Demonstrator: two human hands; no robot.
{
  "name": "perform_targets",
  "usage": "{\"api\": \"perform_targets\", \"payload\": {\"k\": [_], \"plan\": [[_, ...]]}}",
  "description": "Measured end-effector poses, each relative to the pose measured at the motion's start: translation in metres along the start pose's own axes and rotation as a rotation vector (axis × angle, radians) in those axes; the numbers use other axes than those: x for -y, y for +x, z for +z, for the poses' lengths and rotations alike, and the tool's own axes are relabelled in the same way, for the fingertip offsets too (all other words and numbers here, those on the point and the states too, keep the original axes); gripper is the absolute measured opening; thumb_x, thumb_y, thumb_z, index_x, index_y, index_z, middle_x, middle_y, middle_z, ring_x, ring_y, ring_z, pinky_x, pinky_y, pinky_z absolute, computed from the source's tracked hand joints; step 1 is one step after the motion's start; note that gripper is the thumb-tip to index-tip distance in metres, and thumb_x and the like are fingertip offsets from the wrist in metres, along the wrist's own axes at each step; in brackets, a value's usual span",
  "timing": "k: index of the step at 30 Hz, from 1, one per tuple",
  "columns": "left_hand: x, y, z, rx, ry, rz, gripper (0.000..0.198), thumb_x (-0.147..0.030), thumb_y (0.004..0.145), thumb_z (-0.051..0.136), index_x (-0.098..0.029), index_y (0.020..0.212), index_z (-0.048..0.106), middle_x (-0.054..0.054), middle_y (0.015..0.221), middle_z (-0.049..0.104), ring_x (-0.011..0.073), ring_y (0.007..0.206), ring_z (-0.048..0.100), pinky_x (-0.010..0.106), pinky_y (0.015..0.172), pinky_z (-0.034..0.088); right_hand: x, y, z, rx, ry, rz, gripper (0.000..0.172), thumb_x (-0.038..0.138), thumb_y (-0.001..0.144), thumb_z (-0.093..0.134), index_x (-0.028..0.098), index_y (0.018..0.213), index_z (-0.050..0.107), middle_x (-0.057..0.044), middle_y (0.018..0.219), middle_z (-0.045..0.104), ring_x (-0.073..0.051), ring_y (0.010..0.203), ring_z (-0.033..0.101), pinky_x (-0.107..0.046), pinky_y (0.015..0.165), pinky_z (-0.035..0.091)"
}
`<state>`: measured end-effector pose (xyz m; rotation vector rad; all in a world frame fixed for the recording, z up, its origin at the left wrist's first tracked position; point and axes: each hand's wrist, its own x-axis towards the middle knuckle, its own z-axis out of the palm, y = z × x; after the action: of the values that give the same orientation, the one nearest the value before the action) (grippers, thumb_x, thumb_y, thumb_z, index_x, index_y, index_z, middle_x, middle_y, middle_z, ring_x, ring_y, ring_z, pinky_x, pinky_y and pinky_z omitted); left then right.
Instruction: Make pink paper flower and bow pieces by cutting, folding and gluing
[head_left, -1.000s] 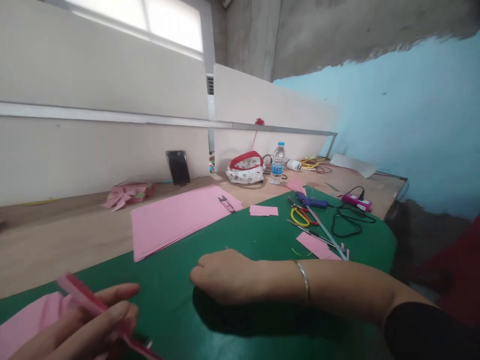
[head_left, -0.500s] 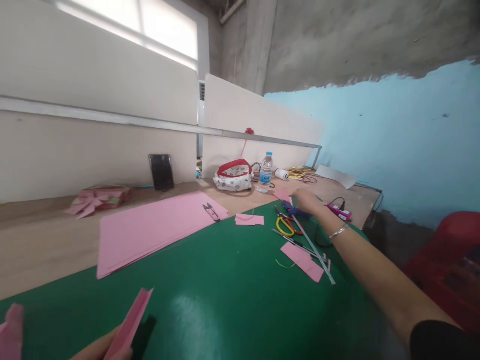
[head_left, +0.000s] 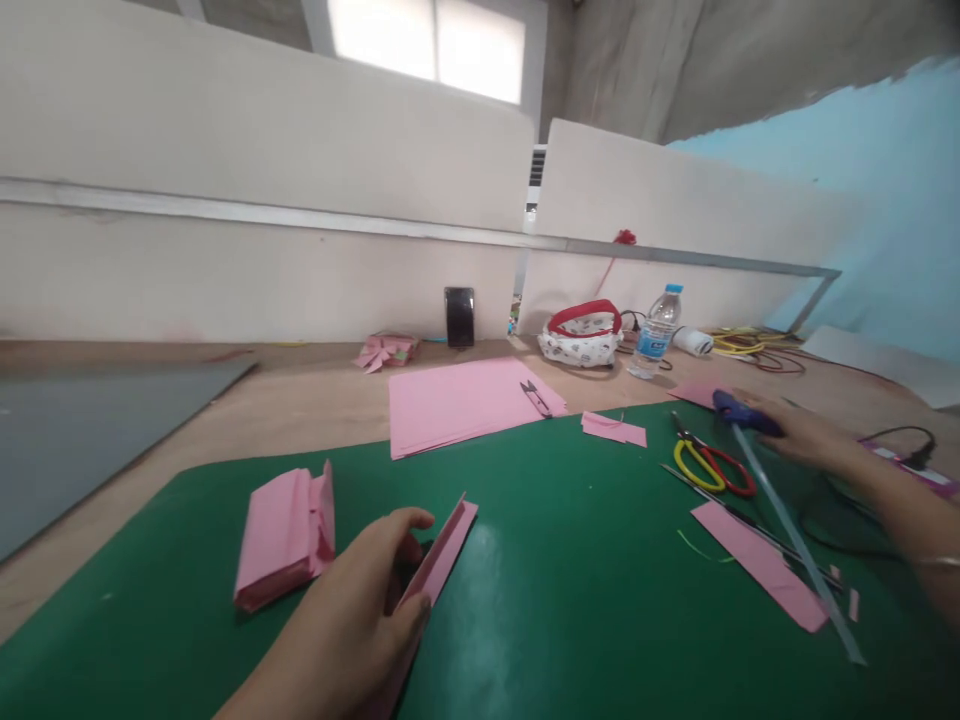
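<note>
My left hand [head_left: 352,610] grips a folded strip of pink paper [head_left: 444,565] between thumb and fingers, low over the green mat. Left of that hand stands a small box-like bundle of folded pink paper [head_left: 277,530]. Far to the right, my right hand [head_left: 799,430], somewhat blurred, is closed round a blue glue gun [head_left: 742,412]. A long clear glue stick [head_left: 795,540] runs back from the gun towards me. Scissors [head_left: 709,465] with one yellow and one red handle lie beside the gun.
Pink sheets [head_left: 457,405] lie at the mat's back edge with thread snips [head_left: 535,398] on top. Behind stand a phone [head_left: 459,317], a white-and-red pouch [head_left: 581,338] and a water bottle [head_left: 656,335]. Cut pink pieces [head_left: 761,565] and a grey board [head_left: 97,430] flank the mat.
The view has swung left, bringing my left hand and the paper bundle fully into sight. My right hand has shifted from beyond the glue gun onto its handle.
</note>
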<state>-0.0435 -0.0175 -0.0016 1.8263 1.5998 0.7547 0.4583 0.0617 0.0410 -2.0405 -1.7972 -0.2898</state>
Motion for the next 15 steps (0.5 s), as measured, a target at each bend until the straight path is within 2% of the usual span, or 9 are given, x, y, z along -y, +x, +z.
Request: {"api": "perform_targets", "payload": {"k": [2,4,6,7,8,9,11,13,15], "plan": [[0.004,0.001,-0.001,0.076,0.052,-0.008,0.04,-0.022,0.069,0.055,-0.022,0.109,0.053,0.003,0.088,0.063,0.0222,0.073,0.059,0.03,0.064,0.041,0.014,-0.004,-0.014,0.056,0.09,0.001,0.017,0.026,0.085,0.056,0.02,0.093,0.069,-0.015,0.089,0.068,-0.024,0.082,0.065,-0.032,0.067,0.047],[0.006,0.001,-0.002,0.142,0.098,-0.028,0.041,-0.018,0.07,0.051,-0.023,0.111,0.051,0.002,0.087,0.061,0.0213,0.071,0.058,0.03,0.063,0.04,0.042,-0.016,-0.026,0.155,0.359,0.039,0.026,0.042,0.088,0.048,0.026,0.097,0.066,-0.011,0.081,0.067,-0.022,0.07,0.064,-0.033,0.059,0.048],[0.005,0.001,-0.003,0.185,0.126,-0.04,0.042,-0.015,0.07,0.049,-0.023,0.112,0.049,0.001,0.086,0.059,0.0207,0.071,0.057,0.031,0.063,0.04,0.08,-0.035,-0.032,0.308,0.756,0.086,0.031,0.052,0.085,0.049,0.03,0.103,0.062,-0.008,0.09,0.067,-0.026,0.077,0.062,-0.035,0.061,0.051],[0.004,0.0,-0.004,0.198,0.136,-0.042,0.042,-0.014,0.071,0.048,-0.023,0.112,0.048,0.001,0.085,0.059,0.0205,0.072,0.057,0.031,0.063,0.04,0.101,-0.046,-0.033,0.38,0.886,0.091,0.033,0.052,0.084,0.051,0.031,0.108,0.06,-0.008,0.101,0.066,-0.028,0.086,0.061,-0.037,0.065,0.053],[0.003,0.0,-0.005,0.208,0.141,-0.041,0.041,-0.014,0.071,0.048,-0.023,0.111,0.048,0.0,0.084,0.058,0.0204,0.072,0.057,0.031,0.063,0.04,0.122,-0.058,-0.032,0.506,0.952,0.093,0.036,0.053,0.083,0.053,0.029,0.11,0.06,-0.008,0.11,0.063,-0.029,0.092,0.06,-0.039,0.073,0.053],[0.002,-0.001,-0.006,0.213,0.144,-0.037,0.04,-0.014,0.072,0.047,-0.023,0.111,0.048,0.0,0.083,0.058,0.0204,0.073,0.057,0.031,0.063,0.04,0.142,-0.07,-0.031,0.632,0.973,0.076,0.039,0.053,0.083,0.053,0.027,0.111,0.06,-0.008,0.117,0.06,-0.029,0.097,0.059,-0.041,0.082,0.051],[0.002,-0.002,-0.007,0.223,0.149,-0.032,0.041,-0.013,0.072,0.047,-0.024,0.111,0.047,0.0,0.083,0.058,0.0208,0.076,0.057,0.032,0.064,0.04,0.176,-0.091,-0.027,0.826,0.981,-0.01,0.046,0.056,0.082,0.053,0.021,0.111,0.061,-0.011,0.115,0.061,-0.031,0.101,0.058,-0.044,0.088,0.046],[0.003,-0.002,-0.007,0.219,0.145,-0.025,0.043,-0.013,0.072,0.047,-0.024,0.113,0.047,0.001,0.087,0.058,0.0213,0.078,0.057,0.032,0.065,0.04,0.2,-0.106,-0.023,0.949,0.94,-0.059,0.049,0.06,0.08,0.053,0.019,0.105,0.063,-0.011,0.105,0.064,-0.029,0.098,0.059,-0.042,0.087,0.046],[0.005,-0.003,-0.006,0.208,0.149,-0.012,0.044,-0.013,0.071,0.048,-0.023,0.114,0.047,0.002,0.089,0.058,0.0218,0.079,0.057,0.033,0.065,0.04,0.217,-0.116,-0.019,1.01,0.893,-0.076,0.051,0.063,0.08,0.05,0.019,0.102,0.063,-0.01,0.099,0.065,-0.026,0.093,0.059,-0.038,0.083,0.047]]}}
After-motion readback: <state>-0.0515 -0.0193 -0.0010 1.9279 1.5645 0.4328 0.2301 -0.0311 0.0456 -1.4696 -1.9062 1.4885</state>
